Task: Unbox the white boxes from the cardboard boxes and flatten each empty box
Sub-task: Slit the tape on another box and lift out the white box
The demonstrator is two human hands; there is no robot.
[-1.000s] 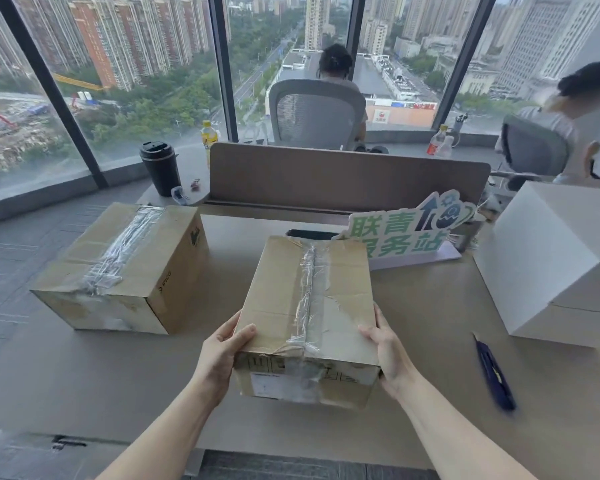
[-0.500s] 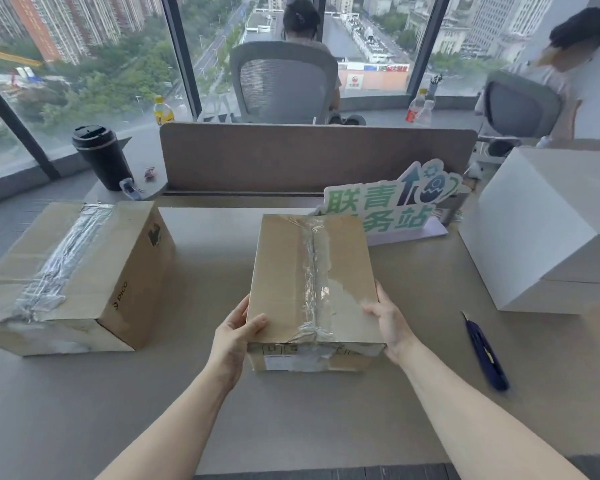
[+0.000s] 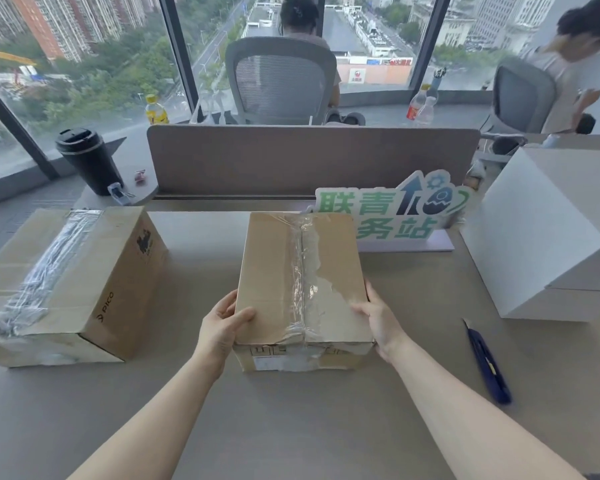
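Taped cardboard box [image 3: 300,275] at the centre of the desk [image 3: 291,417], grasped at its near corners: left hand [image 3: 222,327] with thumb curled over the top edge, right hand [image 3: 378,318] likewise gripping the right side. A second sealed cardboard box [image 3: 66,282] lies left; a white box [image 3: 548,233] stands far right, with a blue utility knife [image 3: 487,363] near it.

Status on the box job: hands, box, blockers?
Left hand and right hand grip middle cardboard box at its near corners. Tape intact, box unopened. Blue cutter untouched on desk, right. Second taped box waits left.
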